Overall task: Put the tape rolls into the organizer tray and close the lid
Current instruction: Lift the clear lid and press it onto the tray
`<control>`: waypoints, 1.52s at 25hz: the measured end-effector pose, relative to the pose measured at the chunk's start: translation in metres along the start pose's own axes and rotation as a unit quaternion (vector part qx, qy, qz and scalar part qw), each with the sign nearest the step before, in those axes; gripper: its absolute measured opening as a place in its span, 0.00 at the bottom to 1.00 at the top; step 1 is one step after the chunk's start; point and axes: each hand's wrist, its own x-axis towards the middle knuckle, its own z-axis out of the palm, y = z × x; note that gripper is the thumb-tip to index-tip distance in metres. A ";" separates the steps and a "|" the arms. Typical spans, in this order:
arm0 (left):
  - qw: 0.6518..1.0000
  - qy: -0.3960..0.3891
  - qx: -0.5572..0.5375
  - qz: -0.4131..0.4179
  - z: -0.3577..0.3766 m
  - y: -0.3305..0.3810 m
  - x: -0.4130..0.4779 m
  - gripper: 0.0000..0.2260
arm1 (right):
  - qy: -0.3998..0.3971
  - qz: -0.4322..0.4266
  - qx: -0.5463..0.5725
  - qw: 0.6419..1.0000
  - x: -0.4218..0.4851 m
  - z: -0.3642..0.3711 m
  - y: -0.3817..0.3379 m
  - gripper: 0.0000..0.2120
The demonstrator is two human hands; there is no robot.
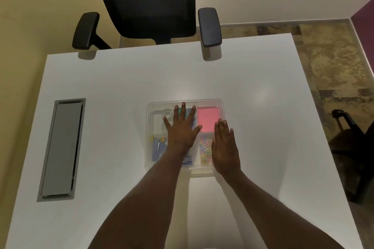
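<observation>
A grey cable hatch (pixel 61 148) is set into the white tabletop (pixel 121 87) at the far left, well apart from everything else. Near the middle sits the clear organizer tray (pixel 150 164) with its transparent lid (pixel 208 101) lying over it. Through the lid, blue pens (pixel 157 147) show in the near-left compartment, and faint clear tape rolls (pixel 167 116) lie in the far-left one, partly hidden. The left hand (pixel 182 129) lies flat on the lid over the tray's middle, palm down, fingers spread wide and gripping nothing. Right of it a pink pad (pixel 207 118) fills the far-right compartment, with coloured paper clips (pixel 205 148) nearer. The right hand (pixel 225 147) rests flat along the tray's right edge, fingers straight and close together, holding nothing. A black mesh office chair (pixel 149 2) stands beyond the tabletop's far edge.
</observation>
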 end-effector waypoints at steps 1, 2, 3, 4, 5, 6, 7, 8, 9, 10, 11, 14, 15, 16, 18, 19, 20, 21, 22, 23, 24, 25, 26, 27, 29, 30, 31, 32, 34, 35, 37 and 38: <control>1.000 0.004 0.001 0.000 0.001 -0.001 0.000 0.34 | 0.000 0.000 0.003 1.000 0.000 0.001 0.000 0.32; 1.000 0.007 0.001 -0.001 0.003 -0.001 0.000 0.34 | -0.001 -0.001 0.004 1.000 0.000 0.002 0.001 0.32; 1.000 0.010 0.002 0.000 0.003 -0.001 0.000 0.34 | 0.000 -0.002 0.002 1.000 0.000 0.003 0.002 0.33; 1.000 0.011 0.002 0.001 0.003 -0.001 -0.001 0.34 | 0.002 -0.003 -0.002 1.000 0.000 0.002 0.002 0.33; 1.000 0.012 0.002 0.002 0.003 0.000 -0.002 0.33 | 0.002 -0.003 -0.006 1.000 0.000 0.002 0.002 0.33; 1.000 0.016 0.002 0.004 0.002 0.000 -0.003 0.33 | 0.002 -0.003 -0.010 1.000 0.000 0.001 0.002 0.33; 1.000 0.021 0.004 0.008 0.002 -0.002 -0.006 0.32 | 0.004 -0.005 -0.017 1.000 -0.001 0.000 0.001 0.33; 0.999 0.027 0.009 0.016 0.002 -0.006 -0.011 0.30 | 0.009 -0.008 -0.023 1.000 -0.001 0.000 0.001 0.33; 0.999 0.034 0.016 0.028 0.004 -0.012 -0.018 0.29 | 0.016 -0.012 -0.027 0.999 -0.002 -0.001 -0.001 0.33; 0.998 0.041 0.021 0.038 0.007 -0.020 -0.027 0.27 | 0.023 -0.016 -0.027 0.999 -0.003 -0.001 -0.001 0.33; 0.998 0.049 0.023 0.045 0.011 -0.030 -0.037 0.26 | 0.030 -0.019 -0.026 0.999 -0.004 -0.001 -0.002 0.32; 0.997 0.062 0.010 0.051 0.020 -0.061 -0.066 0.26 | 0.044 -0.025 -0.021 0.998 -0.007 -0.001 -0.003 0.32; 0.997 0.062 0.002 0.053 0.023 -0.069 -0.073 0.27 | 0.051 -0.026 -0.016 0.998 -0.007 -0.001 -0.004 0.31; 0.997 0.064 -0.004 0.054 0.025 -0.075 -0.079 0.27 | 0.060 -0.027 -0.011 0.998 -0.007 -0.001 -0.004 0.31; 0.996 0.072 -0.009 0.057 0.027 -0.082 -0.087 0.27 | 0.071 -0.031 0.001 0.997 -0.008 0.000 -0.005 0.31; 0.995 0.076 -0.010 0.058 0.028 -0.083 -0.088 0.27 | 0.072 -0.033 0.008 0.997 -0.008 0.001 -0.005 0.32; 0.995 0.079 -0.011 0.057 0.029 -0.084 -0.089 0.26 | 0.072 -0.037 0.014 0.997 -0.007 0.001 -0.005 0.32; 0.995 0.080 -0.011 0.057 0.030 -0.083 -0.089 0.26 | 0.074 -0.042 0.018 0.996 -0.008 0.002 -0.004 0.31; 0.995 0.081 -0.010 0.056 0.031 -0.083 -0.089 0.26 | 0.075 -0.044 0.020 0.996 -0.007 0.003 -0.003 0.31; 0.995 0.083 -0.009 0.056 0.033 -0.083 -0.089 0.26 | 0.073 -0.042 0.023 0.996 -0.007 0.003 -0.003 0.32; 0.995 0.085 -0.008 0.056 0.034 -0.083 -0.089 0.26 | 0.067 -0.037 0.027 0.997 -0.006 0.003 -0.002 0.32; 0.995 0.088 -0.009 0.056 0.035 -0.084 -0.090 0.26 | 0.061 -0.031 0.033 0.997 -0.006 0.003 -0.003 0.33; 0.994 0.090 -0.012 0.055 0.037 -0.084 -0.089 0.26 | 0.057 -0.025 0.040 0.997 -0.006 0.002 -0.004 0.33; 0.994 0.093 -0.016 0.055 0.038 -0.083 -0.089 0.26 | 0.059 -0.023 0.048 0.997 -0.006 0.001 -0.004 0.33; 0.994 0.097 -0.019 0.053 0.039 -0.082 -0.088 0.27 | 0.053 -0.031 0.054 0.997 -0.006 -0.001 -0.003 0.35; 0.994 0.099 -0.015 0.053 0.040 -0.082 -0.088 0.27 | 0.046 -0.034 0.050 0.997 -0.006 -0.001 -0.003 0.35; 0.994 0.100 -0.014 0.053 0.041 -0.083 -0.087 0.27 | 0.039 -0.032 0.045 0.998 -0.005 -0.002 -0.003 0.36; 0.994 0.097 -0.016 0.052 0.041 -0.083 -0.087 0.27 | 0.034 -0.027 0.042 0.998 -0.005 -0.004 -0.005 0.36; 0.995 0.087 -0.019 0.051 0.040 -0.083 -0.088 0.27 | 0.030 -0.015 0.041 0.999 -0.007 -0.007 -0.008 0.35; 0.995 0.083 -0.020 0.049 0.040 -0.082 -0.089 0.27 | 0.036 -0.015 0.037 0.999 -0.008 -0.008 -0.010 0.33; 0.996 0.070 -0.031 0.047 0.036 -0.081 -0.092 0.27 | 0.046 -0.025 0.016 0.999 -0.011 -0.013 -0.013 0.29; 0.996 0.065 -0.036 0.048 0.033 -0.080 -0.093 0.26 | 0.043 -0.030 -0.001 0.999 -0.012 -0.016 -0.015 0.28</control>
